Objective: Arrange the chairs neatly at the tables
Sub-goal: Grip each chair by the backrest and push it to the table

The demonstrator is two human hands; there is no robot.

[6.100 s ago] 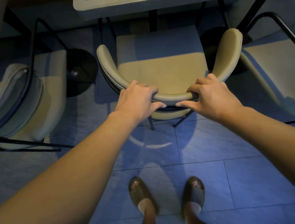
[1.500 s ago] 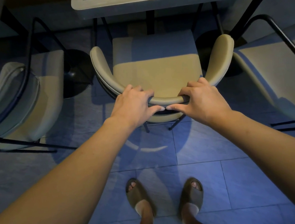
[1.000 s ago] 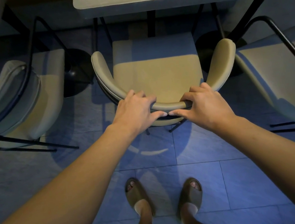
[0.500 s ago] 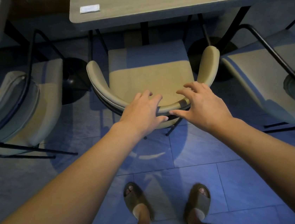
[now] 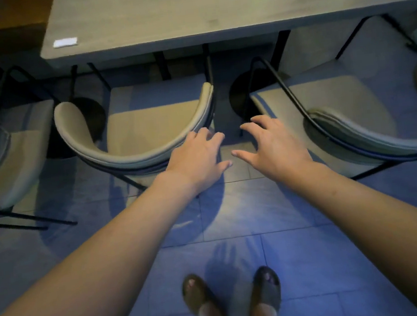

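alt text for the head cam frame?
Seen from above, a person's open left hand and right hand hover between two beige chairs: the middle chair tucked at a grey table, the right chair angled beside it.

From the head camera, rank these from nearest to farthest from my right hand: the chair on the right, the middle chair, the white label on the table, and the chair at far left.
Measured from the right hand:
1. Chair on the right, just right of the hand.
2. Middle chair, to the left, beside the left hand.
3. White label, at the table's near left corner.
4. Far-left chair, at the picture's left edge.
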